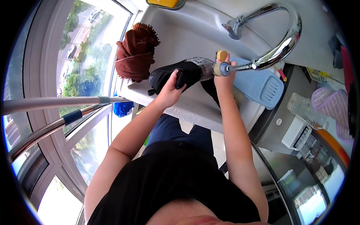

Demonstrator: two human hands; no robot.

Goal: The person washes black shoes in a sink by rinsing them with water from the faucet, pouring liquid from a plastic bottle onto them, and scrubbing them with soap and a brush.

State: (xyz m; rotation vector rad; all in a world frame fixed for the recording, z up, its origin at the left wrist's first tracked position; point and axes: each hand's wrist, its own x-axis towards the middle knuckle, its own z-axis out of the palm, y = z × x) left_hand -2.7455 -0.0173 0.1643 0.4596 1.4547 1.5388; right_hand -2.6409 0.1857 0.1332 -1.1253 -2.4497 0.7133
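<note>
While left fingers (173,78) pinch the black, grey-ended shoe (190,71), right fingers (227,59) grip a brush (222,56).

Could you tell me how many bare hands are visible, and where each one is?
2. The left hand grips a black item over the sink; the right hand, partly hidden behind the tap, is at a small tan brush.
</note>
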